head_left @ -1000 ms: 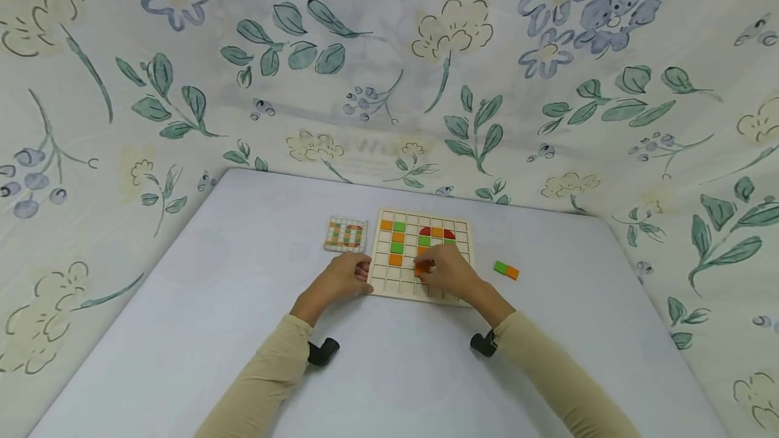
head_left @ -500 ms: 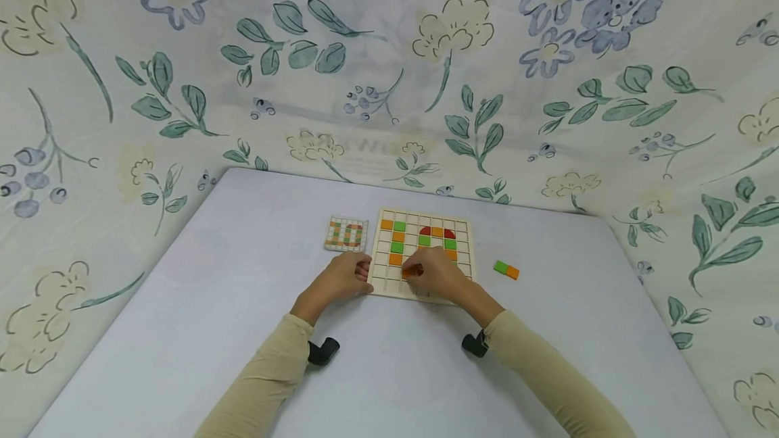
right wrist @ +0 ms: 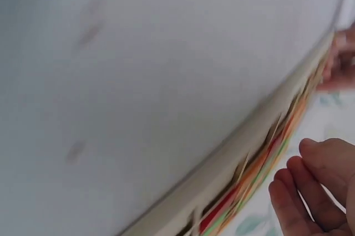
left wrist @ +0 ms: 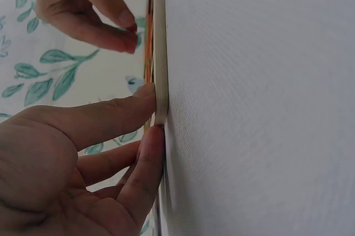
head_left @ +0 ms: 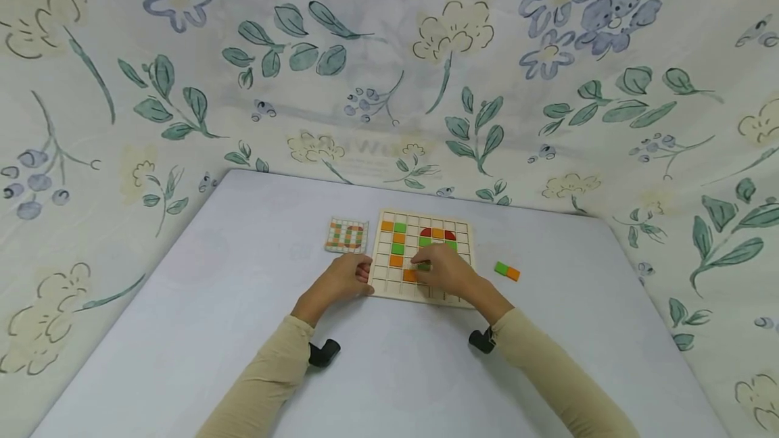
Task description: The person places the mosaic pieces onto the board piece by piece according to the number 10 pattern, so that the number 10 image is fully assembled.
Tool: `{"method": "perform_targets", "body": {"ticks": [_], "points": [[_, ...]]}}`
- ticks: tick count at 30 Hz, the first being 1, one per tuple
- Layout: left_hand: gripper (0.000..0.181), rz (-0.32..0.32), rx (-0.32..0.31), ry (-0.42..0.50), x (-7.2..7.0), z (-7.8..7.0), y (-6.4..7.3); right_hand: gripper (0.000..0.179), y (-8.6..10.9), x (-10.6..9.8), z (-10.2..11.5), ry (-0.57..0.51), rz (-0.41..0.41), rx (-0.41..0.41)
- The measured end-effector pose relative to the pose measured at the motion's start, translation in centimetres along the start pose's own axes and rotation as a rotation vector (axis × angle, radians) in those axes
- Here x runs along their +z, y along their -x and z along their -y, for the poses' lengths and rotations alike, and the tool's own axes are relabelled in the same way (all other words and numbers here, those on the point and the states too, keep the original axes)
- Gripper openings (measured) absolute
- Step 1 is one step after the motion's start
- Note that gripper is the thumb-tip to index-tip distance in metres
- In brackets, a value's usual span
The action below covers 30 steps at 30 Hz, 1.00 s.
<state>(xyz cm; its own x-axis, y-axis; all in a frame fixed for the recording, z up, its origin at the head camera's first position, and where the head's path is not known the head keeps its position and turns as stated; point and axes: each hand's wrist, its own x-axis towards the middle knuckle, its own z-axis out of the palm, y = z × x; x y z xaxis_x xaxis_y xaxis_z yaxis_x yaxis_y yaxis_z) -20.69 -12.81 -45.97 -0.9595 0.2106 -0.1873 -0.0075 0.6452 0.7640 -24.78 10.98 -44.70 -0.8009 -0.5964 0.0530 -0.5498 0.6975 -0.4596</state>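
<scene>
A square wooden grid board [head_left: 389,284] lies on the table, with orange, green and red tiles in its cells. My left hand [head_left: 341,279] pinches the board's front left corner; in the left wrist view the thumb [left wrist: 125,111] is on its top face and a fingertip at its edge. Over the board's middle hovers my right hand [head_left: 447,269], its fingers slightly bent and no tile seen between them. An orange tile [head_left: 410,276] lies on the board just by its fingertips. Part of a green tile [head_left: 424,266] shows beneath the hand, which hides several cells.
A small patterned card [head_left: 346,235] lies left of the board. To the right, a green tile [head_left: 501,268] and an orange tile [head_left: 514,274] sit side by side on the white table [head_left: 389,370]. Flowered cloth [head_left: 389,86] rises behind the table.
My right hand carried the orange tile leftward across the board, let go of it near the front, then drew back a little to the right. The left hand stays at the corner.
</scene>
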Motion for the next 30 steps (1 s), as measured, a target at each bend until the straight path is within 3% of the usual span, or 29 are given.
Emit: {"method": "perform_targets", "body": {"ticks": [8, 17, 24, 30], "points": [[0.060, 0.004, -0.013, -0.006, 0.0, -0.1, 0.0, 0.023, 2.6, -2.6, -4.8, -0.021, -0.127, 0.134], [0.059, 0.000, -0.008, -0.017, 0.1, 0.0, 0.0, 0.027, 5.7, -4.9, -9.3, 0.010, -0.144, 0.300], [0.059, -0.005, -0.017, -0.018, 0.2, 0.2, -0.2, 0.027, 7.2, -5.3, -10.8, -0.027, -0.160, 0.348], [0.060, -0.004, -0.020, -0.012, 0.2, 0.2, -0.2, 0.025, 7.4, -5.2, -11.0, -0.061, -0.168, 0.337]]}}
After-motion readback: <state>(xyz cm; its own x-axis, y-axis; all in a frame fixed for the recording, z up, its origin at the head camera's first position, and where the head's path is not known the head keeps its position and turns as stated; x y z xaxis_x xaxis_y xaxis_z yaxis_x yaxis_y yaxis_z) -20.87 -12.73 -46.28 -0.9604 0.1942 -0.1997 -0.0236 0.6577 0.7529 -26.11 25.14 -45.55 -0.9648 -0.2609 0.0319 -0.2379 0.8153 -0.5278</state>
